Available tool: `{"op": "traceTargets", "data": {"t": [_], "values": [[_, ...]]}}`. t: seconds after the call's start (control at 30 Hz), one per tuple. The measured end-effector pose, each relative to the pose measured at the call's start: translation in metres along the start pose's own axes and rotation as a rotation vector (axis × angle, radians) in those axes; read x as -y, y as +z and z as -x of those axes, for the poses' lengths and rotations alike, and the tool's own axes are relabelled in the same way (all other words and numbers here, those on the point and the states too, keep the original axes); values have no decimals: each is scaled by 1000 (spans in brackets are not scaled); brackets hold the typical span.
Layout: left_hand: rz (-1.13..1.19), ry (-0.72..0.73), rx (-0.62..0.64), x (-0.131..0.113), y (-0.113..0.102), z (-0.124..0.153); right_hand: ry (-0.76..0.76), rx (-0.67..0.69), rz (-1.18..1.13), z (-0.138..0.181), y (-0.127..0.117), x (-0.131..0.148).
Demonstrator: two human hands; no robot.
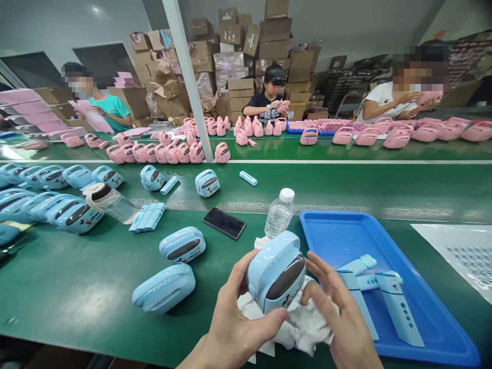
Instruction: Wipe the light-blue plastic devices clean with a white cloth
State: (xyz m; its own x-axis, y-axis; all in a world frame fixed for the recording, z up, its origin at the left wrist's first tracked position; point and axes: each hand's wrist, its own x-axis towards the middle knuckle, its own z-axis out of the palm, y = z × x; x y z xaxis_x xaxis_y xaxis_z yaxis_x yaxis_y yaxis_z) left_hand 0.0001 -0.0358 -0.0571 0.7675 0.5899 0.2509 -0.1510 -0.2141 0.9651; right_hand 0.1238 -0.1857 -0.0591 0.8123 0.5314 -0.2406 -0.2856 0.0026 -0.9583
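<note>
Left hand (238,312) cupped around blue case (275,277), right hand (338,312) pressing white cloth (307,320) against it

— What's lying on the green table (77,287)?
— A black phone (224,223), a water bottle (280,212), and a blue tray (434,328) are sitting there.
— And behind?
— Pink units (172,152) are lining the far bench.

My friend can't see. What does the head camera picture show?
Two hands hold a light blue gadget over a green table: the left hand grips it, and the right hand presses a white cloth against it. A blue tray sits to the right, with more blue gadgets to the left.
</note>
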Motion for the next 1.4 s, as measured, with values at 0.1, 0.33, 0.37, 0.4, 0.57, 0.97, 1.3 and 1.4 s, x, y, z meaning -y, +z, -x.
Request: {"op": "traceTargets", "data": {"t": [0.1,0.33,0.37,0.4,0.57,0.97,1.3,1.4], "values": [[-99,37,-14,0,4,2,14,96,145,13,13,14],[-375,229,-61,11,0,10,-30,214,13,17,20,16],[-394,256,-69,13,-1,10,-52,197,5,18,21,14],[-406,281,-77,15,-2,10,-73,174,-1,20,22,13],[-406,312,-116,17,2,10,-127,144,-16,16,24,7],[-100,-131,-128,31,14,12,-875,2,461,11,24,-24],[62,-251,-184,9,13,13,-563,1,227,-22,6,-1],[400,-432,-186,-4,15,11,-110,128,-228,-28,3,1]]}}
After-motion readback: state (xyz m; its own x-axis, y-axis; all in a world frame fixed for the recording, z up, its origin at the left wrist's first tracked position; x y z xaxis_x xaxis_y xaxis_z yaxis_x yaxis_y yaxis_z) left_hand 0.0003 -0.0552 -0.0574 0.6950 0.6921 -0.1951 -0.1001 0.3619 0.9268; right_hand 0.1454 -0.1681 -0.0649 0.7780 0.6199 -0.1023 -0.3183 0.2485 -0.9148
